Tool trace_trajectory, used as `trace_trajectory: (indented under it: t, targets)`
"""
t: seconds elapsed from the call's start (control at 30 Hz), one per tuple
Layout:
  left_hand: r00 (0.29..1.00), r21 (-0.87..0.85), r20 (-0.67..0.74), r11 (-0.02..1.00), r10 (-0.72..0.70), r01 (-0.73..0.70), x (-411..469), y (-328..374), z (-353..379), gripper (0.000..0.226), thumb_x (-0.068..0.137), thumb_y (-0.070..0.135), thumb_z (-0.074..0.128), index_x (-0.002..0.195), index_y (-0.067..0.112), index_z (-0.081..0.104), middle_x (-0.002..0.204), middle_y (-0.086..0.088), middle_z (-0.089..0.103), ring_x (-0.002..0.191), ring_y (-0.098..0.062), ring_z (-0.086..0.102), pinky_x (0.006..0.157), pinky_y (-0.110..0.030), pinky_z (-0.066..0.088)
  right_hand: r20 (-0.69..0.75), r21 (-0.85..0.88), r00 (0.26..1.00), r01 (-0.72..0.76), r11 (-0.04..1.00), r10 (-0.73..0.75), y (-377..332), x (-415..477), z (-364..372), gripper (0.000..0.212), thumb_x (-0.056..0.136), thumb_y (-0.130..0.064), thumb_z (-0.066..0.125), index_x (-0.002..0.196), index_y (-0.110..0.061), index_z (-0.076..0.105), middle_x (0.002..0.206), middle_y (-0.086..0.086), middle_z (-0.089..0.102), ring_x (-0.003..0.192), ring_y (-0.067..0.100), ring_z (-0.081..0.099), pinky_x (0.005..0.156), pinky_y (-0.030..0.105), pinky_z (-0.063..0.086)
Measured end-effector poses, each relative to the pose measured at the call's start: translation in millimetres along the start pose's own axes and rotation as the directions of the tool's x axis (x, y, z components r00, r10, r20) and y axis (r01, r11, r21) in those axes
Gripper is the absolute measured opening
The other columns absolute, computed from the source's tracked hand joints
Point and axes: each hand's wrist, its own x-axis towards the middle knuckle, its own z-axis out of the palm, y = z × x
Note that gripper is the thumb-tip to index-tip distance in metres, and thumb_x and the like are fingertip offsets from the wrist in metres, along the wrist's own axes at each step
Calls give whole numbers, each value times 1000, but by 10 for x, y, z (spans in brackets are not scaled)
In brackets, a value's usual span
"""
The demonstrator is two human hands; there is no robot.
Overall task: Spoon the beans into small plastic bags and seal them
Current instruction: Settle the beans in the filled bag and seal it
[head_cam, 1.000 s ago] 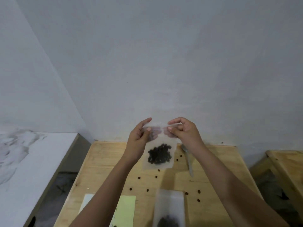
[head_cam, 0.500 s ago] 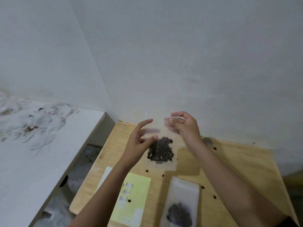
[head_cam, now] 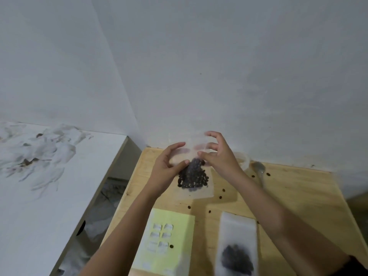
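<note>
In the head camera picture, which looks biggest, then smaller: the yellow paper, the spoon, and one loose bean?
1. Yellow paper, clearly biggest, though it lies nearest the camera.
2. Spoon, farther away and blurred.
3. Loose bean, a tiny dot on the table.

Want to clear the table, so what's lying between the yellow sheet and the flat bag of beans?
In the head view, only bare wooden table lies between the yellow sheet and the flat clear plastic bag of dark beans.
</note>
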Motion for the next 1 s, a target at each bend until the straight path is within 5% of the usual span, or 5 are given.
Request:
trace_trajectory:
  t: [0.27, 0.57, 0.77, 0.87, 1.0]
  targets:
    - [998, 74, -21, 995, -60, 61, 104, -345, -742, 42, 84, 3, 67, 118, 26, 57, 123, -3, 60, 80, -4, 63, 79, -40, 57, -110, 170, 980, -146, 975, 166, 359, -50, 702, 13, 90, -14, 61, 100, -21, 57, 93, 0, 63, 73, 15, 69, 62, 24, 55]
    - [989, 95, 17, 985, -145, 143, -100, -908, -1214, 40, 85, 6, 66, 119, 26, 57, 130, -2, 56, 91, -17, 63, 70, -31, 57, -27, -343, 865, -479, 808, 502, 1428, -648, 1415, 16, 77, -10, 74, 82, -11, 59, 74, -1, 57, 73, 14, 55, 61, 19, 43]
    - [974, 57, 61, 975, -216, 213, -220, -1035, -1211, 40, 86, 3, 64, 121, 22, 56, 127, 2, 55, 72, -9, 63, 63, -30, 57, -138, -377, 885, -462, 803, 445, 1577, -772, 1689, 14, 79, -1, 68, 75, -11, 59, 65, -6, 52, 68, 10, 53, 78, 31, 51]
    - [967, 29, 82, 971, -240, 238, -254, -1026, -1203, 44, 86, 0, 62, 124, 20, 53, 121, 5, 53, 81, -13, 64, 61, -25, 56, -155, -375, 907, -420, 827, 391, 1601, -815, 1722, 11, 82, 4, 60, 76, -5, 63, 67, -5, 56, 68, 7, 54, 68, 22, 45]
    - [969, 48, 75, 971, -236, 233, -240, -1014, -1263, 46, 86, 3, 64, 124, 25, 52, 123, 8, 53, 98, -23, 63, 77, -40, 58, -180, -338, 905, -426, 839, 386, 1546, -844, 1682, 20, 83, 5, 57, 70, -9, 60, 68, -5, 56, 66, 7, 52, 59, 17, 41]
